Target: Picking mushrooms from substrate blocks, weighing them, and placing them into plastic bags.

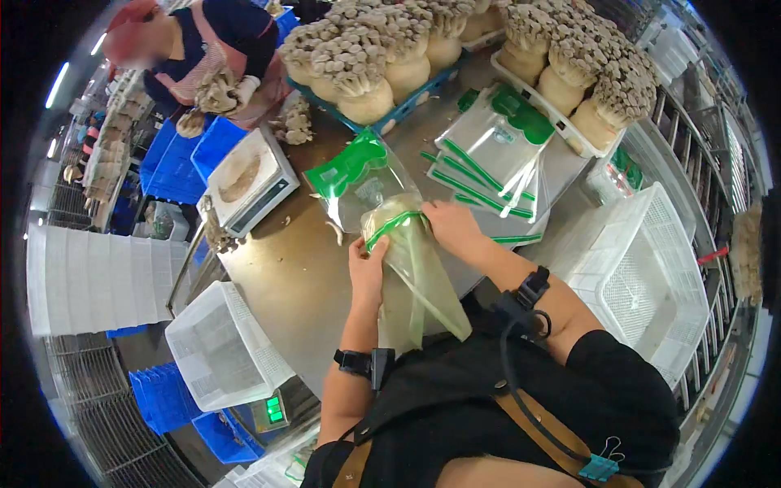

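Observation:
My left hand (367, 263) pinches the near left end of a green strip across a translucent yellowish plastic bag (427, 287). At the strip's other end, the fingers of my right hand (450, 224) grip the same bag. Its loose, creased part hangs toward my body over the table edge. Bunched film (390, 213) bulges beyond the strip; what is inside, if anything, is unclear. Directly ahead lies a clear bag with a green printed end (352, 163), partly covered by the bunched film. To the right of my hands rests a stack of similar clear bags (488, 140) with green edges.
Mushroom clusters fill a blue tray (415, 100) and a white tray (570, 125) at the back. A scale (250, 183) stands left. White crates (213, 348) flank the metal table (274, 262). Across it, a person (213, 67) handles mushrooms.

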Available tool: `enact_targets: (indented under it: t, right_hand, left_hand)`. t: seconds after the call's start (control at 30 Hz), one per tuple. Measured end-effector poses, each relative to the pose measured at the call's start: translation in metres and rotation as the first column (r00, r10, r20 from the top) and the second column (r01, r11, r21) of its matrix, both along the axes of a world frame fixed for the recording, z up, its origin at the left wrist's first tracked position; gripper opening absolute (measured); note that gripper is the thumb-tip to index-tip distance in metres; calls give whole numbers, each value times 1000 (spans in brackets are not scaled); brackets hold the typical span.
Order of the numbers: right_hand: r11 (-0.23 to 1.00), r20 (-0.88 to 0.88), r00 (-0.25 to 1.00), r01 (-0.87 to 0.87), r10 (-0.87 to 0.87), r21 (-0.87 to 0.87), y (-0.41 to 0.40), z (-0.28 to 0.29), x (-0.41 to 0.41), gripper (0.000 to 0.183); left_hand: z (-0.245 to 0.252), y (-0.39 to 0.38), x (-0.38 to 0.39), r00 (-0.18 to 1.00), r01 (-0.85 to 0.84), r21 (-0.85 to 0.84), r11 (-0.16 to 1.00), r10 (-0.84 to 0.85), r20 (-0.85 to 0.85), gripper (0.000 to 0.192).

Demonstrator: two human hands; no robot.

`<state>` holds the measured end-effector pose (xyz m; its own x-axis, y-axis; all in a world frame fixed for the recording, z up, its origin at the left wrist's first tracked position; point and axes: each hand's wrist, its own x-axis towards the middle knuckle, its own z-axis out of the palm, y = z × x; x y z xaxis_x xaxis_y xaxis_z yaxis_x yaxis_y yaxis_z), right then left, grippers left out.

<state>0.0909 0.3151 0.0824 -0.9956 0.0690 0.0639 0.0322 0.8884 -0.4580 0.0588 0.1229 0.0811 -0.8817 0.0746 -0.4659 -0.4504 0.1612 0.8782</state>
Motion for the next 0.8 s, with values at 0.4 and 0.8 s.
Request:
enact_targets:
  t: [0.4,0.8]
  right_hand:
    - [933,-76,982,-190,175,-306,-59,35,-55,11]
    - [892,102,955,297,-279,-339,-20,-51,-17,20]
  left_hand:
    - [-7,-121,-22,961,247,522,816,-274,-26,37]
    - [-101,-17,6,896,332,19,943,-309,-319,37]
